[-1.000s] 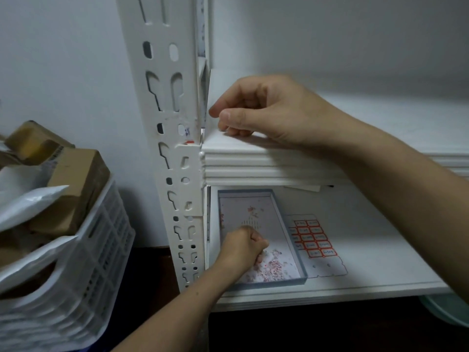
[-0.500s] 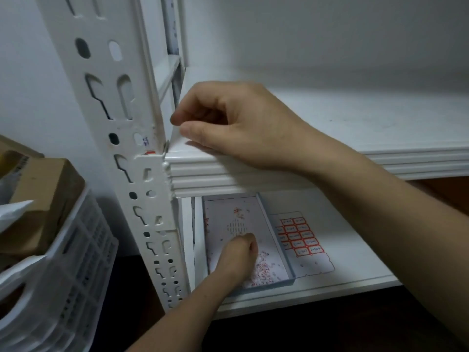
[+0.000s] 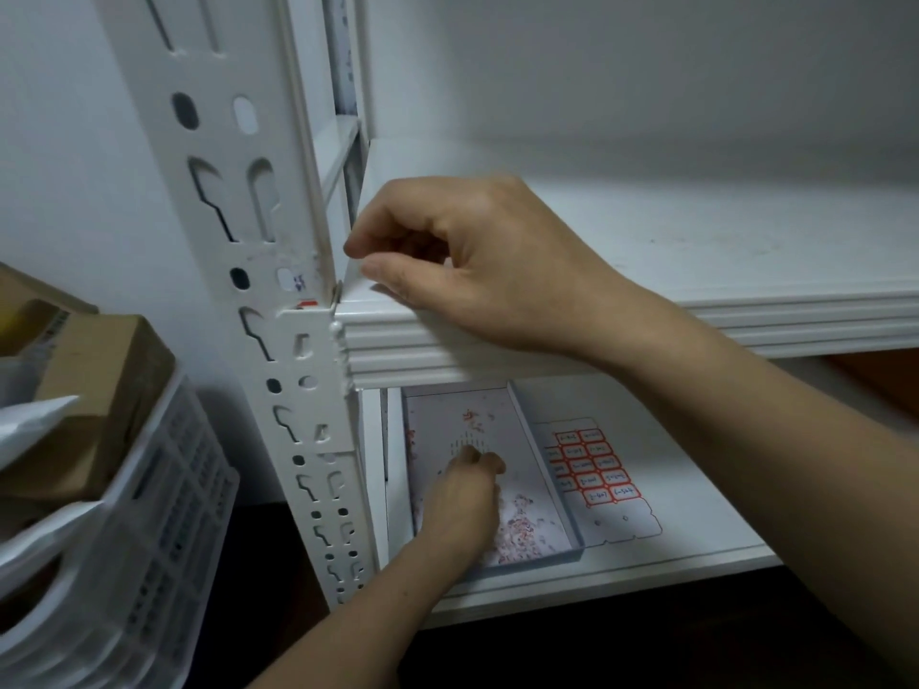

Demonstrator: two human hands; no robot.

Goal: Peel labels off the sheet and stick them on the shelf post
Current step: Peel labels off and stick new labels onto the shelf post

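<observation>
The white slotted shelf post (image 3: 258, 300) stands left of centre. It carries a small label with blue writing (image 3: 298, 281) and a red-edged label (image 3: 307, 304) just below it. My right hand (image 3: 477, 261) rests on the upper shelf board (image 3: 696, 271), thumb and forefinger pinched close at the post's inner edge; no label shows between them. On the lower shelf lies the label sheet (image 3: 592, 469) with red-bordered labels. My left hand (image 3: 467, 494) is curled, knuckles up, inside a shallow grey tray (image 3: 527, 420) strewn with red scraps; its fingertips are hidden.
A white plastic crate (image 3: 149, 539) holding cardboard boxes (image 3: 99, 390) and white mailer bags stands left of the post. The lower shelf board (image 3: 696, 514) extends right of the sheet. A white wall is behind; the floor below is dark.
The view has shifted, so the post sits further left and looks larger. My right hand stays pinched at the post's edge and my left hand stays in the tray.
</observation>
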